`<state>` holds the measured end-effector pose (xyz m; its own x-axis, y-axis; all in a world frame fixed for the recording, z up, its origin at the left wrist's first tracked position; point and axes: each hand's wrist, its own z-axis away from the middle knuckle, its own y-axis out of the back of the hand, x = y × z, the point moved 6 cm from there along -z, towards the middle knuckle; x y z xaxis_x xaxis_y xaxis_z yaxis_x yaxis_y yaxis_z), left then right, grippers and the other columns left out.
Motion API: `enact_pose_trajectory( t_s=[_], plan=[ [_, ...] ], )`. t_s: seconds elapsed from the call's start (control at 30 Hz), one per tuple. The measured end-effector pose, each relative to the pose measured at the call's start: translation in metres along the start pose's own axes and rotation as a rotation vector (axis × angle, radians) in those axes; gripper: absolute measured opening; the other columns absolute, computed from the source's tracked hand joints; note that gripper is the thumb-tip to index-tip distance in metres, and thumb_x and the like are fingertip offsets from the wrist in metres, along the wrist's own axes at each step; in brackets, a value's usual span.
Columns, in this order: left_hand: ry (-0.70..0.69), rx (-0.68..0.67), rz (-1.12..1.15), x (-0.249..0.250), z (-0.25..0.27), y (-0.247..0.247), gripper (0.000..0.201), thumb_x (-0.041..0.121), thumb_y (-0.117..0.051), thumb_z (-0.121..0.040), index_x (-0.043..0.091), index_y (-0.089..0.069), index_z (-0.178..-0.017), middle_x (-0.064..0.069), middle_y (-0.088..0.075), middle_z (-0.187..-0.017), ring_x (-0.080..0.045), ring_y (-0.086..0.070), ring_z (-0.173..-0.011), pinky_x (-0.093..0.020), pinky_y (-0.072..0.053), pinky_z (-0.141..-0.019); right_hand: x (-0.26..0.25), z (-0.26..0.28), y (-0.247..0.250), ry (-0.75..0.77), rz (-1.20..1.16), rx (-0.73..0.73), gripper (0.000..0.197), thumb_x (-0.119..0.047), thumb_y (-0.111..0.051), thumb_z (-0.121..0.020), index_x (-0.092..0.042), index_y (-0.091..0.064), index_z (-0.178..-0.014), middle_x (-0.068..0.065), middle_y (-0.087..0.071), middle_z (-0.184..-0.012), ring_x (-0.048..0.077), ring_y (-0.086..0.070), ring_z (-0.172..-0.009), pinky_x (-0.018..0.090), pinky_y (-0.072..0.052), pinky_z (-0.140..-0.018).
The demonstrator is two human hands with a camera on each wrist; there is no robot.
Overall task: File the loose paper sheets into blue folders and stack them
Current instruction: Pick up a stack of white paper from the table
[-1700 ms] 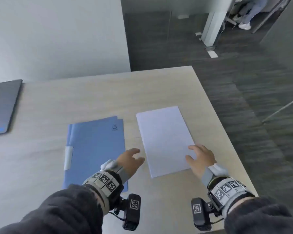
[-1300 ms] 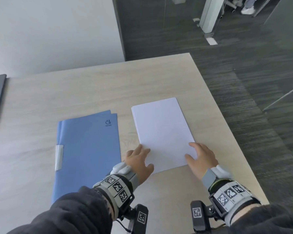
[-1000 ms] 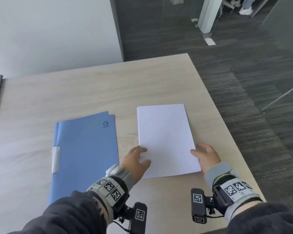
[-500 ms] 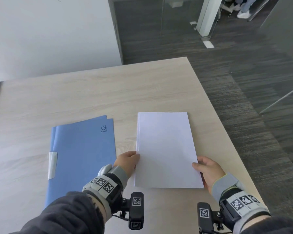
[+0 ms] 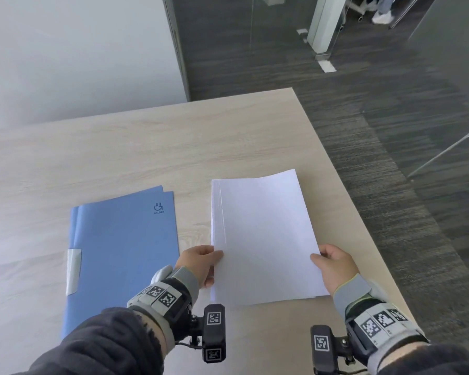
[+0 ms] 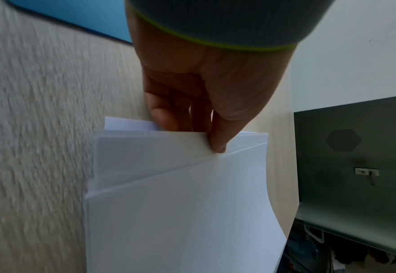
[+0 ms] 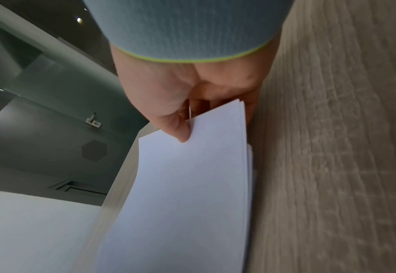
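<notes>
The paper stack [image 5: 263, 236] lies near the table's [image 5: 146, 147] right edge, long axis running from near edge to far edge. The left hand [image 5: 201, 266] pinches its near-left side, thumb on top; the right hand [image 5: 333, 266] pinches the near-right, lifting some sheets. The folders [image 5: 125, 247] lie closed just left of the stack, parallel to it, nearest the left hand. The carry goes leftward.

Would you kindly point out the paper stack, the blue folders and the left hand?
paper stack [image 5: 263, 234], head view, middle of the top sheet.
blue folders [image 5: 125, 253], head view, centre of the top cover.
left hand [image 5: 198, 263], head view, back of the hand.
</notes>
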<state>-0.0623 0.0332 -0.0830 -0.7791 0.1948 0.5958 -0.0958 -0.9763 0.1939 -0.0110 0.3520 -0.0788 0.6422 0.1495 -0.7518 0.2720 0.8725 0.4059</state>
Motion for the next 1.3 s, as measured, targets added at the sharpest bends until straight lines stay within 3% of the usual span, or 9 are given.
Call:
enact_pose_trajectory(
  t_s=[0.23,0.43,0.57,0.67,0.87,0.97,1.1,1.2,1.3],
  plan=[
    [-0.070,0.047,-0.260,0.010,-0.004,0.006,0.012,0.027,-0.069,-0.083,0.015,-0.070,-0.084,-0.008,-0.078,-0.081,-0.028,-0.076,-0.073,-0.044,-0.064,-0.069,-0.002,-0.002,0.008,0.037,-0.001,0.045,0.020,-0.006,-0.054,-0.084,-0.019,-0.068,-0.080,0.007,-0.073,-0.082,0.028,-0.062,-0.071,0.043,-0.054,-0.075],
    [-0.211,0.128,-0.579,0.023,0.003,0.009,0.030,0.044,-0.070,-0.080,0.022,-0.055,-0.094,0.000,-0.065,-0.088,-0.020,-0.063,-0.072,-0.034,-0.055,-0.061,-0.006,0.007,0.014,0.018,-0.208,0.020,0.023,0.002,-0.052,-0.089,-0.014,-0.068,-0.084,0.008,-0.070,-0.082,0.026,-0.061,-0.071,0.034,-0.049,-0.069],
    [-0.302,0.131,-0.370,0.040,0.010,0.011,0.047,0.052,-0.062,-0.087,0.018,-0.055,-0.118,0.002,-0.062,-0.110,-0.016,-0.061,-0.092,-0.032,-0.049,-0.081,-0.015,0.019,0.011,0.039,-0.299,-0.024,0.021,0.003,-0.052,-0.090,-0.013,-0.066,-0.091,0.008,-0.071,-0.083,0.023,-0.063,-0.069,0.031,-0.049,-0.063],
    [-0.204,-0.153,0.041,0.047,0.016,0.000,0.054,0.049,-0.068,-0.085,0.018,-0.056,-0.129,0.000,-0.070,-0.119,-0.021,-0.069,-0.104,-0.044,-0.055,-0.094,-0.023,0.030,-0.001,0.054,-0.368,-0.130,0.020,0.005,-0.051,-0.091,-0.009,-0.065,-0.094,0.006,-0.075,-0.079,0.023,-0.067,-0.070,0.034,-0.053,-0.068],
    [-0.304,-0.212,0.297,0.079,0.043,0.014,0.023,0.010,-0.070,-0.088,0.005,-0.070,-0.111,-0.021,-0.074,-0.110,-0.037,-0.071,-0.097,-0.047,-0.057,-0.090,-0.045,0.051,-0.026,0.094,-0.359,-0.359,0.030,0.002,-0.059,-0.073,-0.011,-0.064,-0.099,0.009,-0.073,-0.089,0.023,-0.066,-0.080,0.033,-0.052,-0.066],
    [-0.453,-0.242,0.253,0.097,0.060,0.022,0.012,0.009,-0.070,-0.088,0.015,-0.078,-0.094,-0.011,-0.079,-0.098,-0.028,-0.074,-0.089,-0.039,-0.059,-0.081,-0.064,0.056,-0.030,0.146,-0.293,-0.395,0.035,-0.006,-0.056,-0.063,-0.015,-0.068,-0.095,0.004,-0.073,-0.086,0.021,-0.065,-0.082,0.035,-0.048,-0.072],
    [-0.635,-0.248,0.121,0.111,0.080,0.031,0.031,0.007,-0.064,-0.092,0.030,-0.082,-0.082,0.005,-0.080,-0.091,-0.013,-0.074,-0.086,-0.024,-0.059,-0.077,-0.086,0.059,-0.030,0.266,-0.214,-0.293,0.016,-0.016,-0.073,-0.067,-0.025,-0.074,-0.081,0.001,-0.077,-0.096,0.020,-0.070,-0.095,0.039,-0.054,-0.087],
    [-0.664,-0.259,0.023,0.106,0.086,0.035,0.034,0.006,-0.061,-0.093,0.033,-0.080,-0.085,0.013,-0.079,-0.089,-0.004,-0.073,-0.087,-0.019,-0.057,-0.080,-0.088,0.063,-0.029,0.285,-0.077,-0.223,0.020,-0.010,-0.069,-0.081,-0.030,-0.069,-0.076,-0.013,-0.071,-0.089,0.007,-0.064,-0.086,0.034,-0.049,-0.087],
    [-0.641,-0.245,-0.098,0.093,0.084,0.033,0.026,0.019,-0.067,-0.091,0.042,-0.077,-0.089,0.019,-0.078,-0.095,0.001,-0.070,-0.094,-0.022,-0.050,-0.087,-0.077,0.062,-0.028,0.222,0.048,-0.182,0.017,-0.016,-0.066,-0.081,-0.027,-0.066,-0.067,-0.008,-0.070,-0.078,0.015,-0.063,-0.077,0.040,-0.052,-0.086]
  ],
)
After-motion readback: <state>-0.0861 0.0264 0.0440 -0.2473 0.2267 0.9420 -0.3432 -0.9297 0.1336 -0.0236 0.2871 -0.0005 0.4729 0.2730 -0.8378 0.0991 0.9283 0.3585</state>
